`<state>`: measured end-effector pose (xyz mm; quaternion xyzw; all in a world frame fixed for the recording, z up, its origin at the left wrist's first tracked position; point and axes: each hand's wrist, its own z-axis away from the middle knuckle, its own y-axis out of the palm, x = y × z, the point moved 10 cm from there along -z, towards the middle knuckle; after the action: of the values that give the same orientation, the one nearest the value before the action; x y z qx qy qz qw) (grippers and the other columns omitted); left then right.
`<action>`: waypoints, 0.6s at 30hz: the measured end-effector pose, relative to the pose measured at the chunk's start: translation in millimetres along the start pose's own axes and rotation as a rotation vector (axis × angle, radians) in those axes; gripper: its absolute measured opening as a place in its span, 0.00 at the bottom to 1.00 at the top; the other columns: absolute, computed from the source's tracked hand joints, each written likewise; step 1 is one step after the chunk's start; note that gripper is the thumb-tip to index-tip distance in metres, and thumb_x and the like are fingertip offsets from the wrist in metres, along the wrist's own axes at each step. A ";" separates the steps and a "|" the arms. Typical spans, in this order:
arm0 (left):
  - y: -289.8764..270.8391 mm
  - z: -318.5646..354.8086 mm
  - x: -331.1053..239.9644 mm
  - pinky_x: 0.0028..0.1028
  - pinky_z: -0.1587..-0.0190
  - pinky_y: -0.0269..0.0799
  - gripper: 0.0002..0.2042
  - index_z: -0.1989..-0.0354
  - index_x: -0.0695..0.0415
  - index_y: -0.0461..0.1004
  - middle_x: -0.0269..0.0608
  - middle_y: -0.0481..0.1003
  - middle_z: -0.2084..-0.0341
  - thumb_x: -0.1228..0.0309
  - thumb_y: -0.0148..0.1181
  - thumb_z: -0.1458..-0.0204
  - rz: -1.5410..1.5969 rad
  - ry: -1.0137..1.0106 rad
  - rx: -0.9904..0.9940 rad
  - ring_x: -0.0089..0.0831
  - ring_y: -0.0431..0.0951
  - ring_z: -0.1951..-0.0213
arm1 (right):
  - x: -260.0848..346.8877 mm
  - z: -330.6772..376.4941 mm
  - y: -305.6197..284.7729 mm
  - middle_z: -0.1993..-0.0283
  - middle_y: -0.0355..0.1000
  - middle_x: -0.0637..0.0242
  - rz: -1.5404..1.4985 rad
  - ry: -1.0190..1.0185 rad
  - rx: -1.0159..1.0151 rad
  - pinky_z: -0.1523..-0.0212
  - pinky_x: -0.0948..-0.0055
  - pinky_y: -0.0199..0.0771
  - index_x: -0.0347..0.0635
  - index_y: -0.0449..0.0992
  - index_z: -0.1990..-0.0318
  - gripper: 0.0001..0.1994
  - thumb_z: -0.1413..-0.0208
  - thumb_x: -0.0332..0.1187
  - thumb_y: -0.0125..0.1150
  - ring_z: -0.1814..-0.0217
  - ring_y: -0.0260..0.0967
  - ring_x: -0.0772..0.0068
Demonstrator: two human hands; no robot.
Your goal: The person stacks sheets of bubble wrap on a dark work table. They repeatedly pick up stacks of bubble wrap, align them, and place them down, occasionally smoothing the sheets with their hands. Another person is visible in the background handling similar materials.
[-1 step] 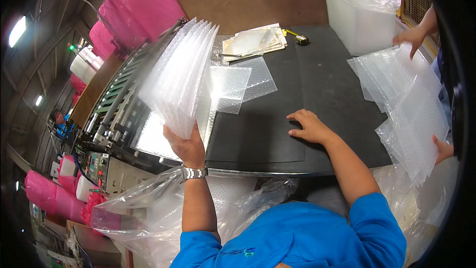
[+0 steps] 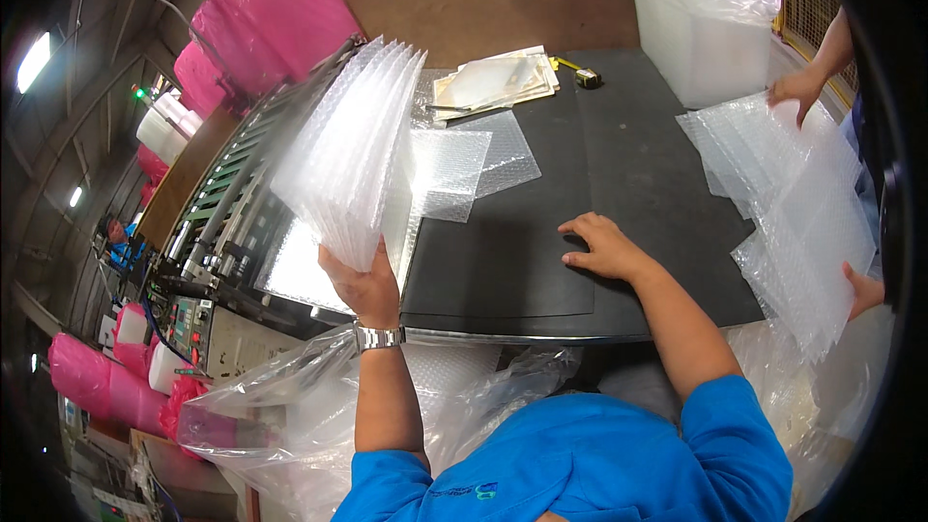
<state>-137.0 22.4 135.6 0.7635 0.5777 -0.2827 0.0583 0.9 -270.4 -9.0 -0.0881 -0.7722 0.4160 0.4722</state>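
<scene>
My left hand is closed round the lower end of a thick fanned stack of clear bubble wrap sheets, held upright at the left side of the table. Some of its fingers are hidden behind the sheets. On the black table top rests my right hand, fingers apart and nothing in them. Two loose bubble wrap pieces, a nearer one and one partly beneath it, lie flat between my hands and farther back.
A co-worker's hands hold more bubble wrap sheets at the right edge. Farther back are a pile of cards, a tape measure and a plastic-covered white stack. A roller machine adjoins the table's left side.
The co-worker's upper hand has shifted slightly, and the sheet edge it was lifting now lies lower. My own hands and the stack look unmoved.
</scene>
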 end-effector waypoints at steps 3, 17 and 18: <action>-1.9 0.9 -2.6 0.38 0.56 0.67 0.32 0.47 0.67 0.52 0.59 0.65 0.56 0.70 0.64 0.57 0.030 0.008 -0.016 0.47 0.69 0.56 | 0.8 0.0 0.1 0.49 0.63 0.57 0.012 -0.005 0.009 0.40 0.61 0.52 0.45 0.68 0.50 0.24 0.56 0.40 0.62 0.43 0.56 0.54; -14.7 -6.5 4.3 0.36 0.50 0.64 0.31 0.46 0.69 0.50 0.56 0.62 0.52 0.68 0.61 0.52 0.259 -0.157 -0.036 0.44 0.66 0.52 | 2.6 0.4 0.9 0.50 0.63 0.57 0.014 0.003 0.009 0.41 0.62 0.53 0.45 0.69 0.51 0.23 0.57 0.40 0.62 0.44 0.57 0.54; -12.0 -7.3 10.7 0.36 0.49 0.63 0.31 0.45 0.68 0.50 0.56 0.62 0.51 0.68 0.60 0.51 0.408 -0.239 -0.052 0.44 0.65 0.51 | 1.6 0.1 1.3 0.50 0.63 0.57 0.012 0.003 0.011 0.41 0.62 0.53 0.45 0.69 0.51 0.23 0.57 0.40 0.62 0.44 0.57 0.54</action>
<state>-143.5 38.4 139.2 0.8237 0.4077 -0.3385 0.2020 -0.4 -268.8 -9.0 -0.0909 -0.7686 0.4231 0.4712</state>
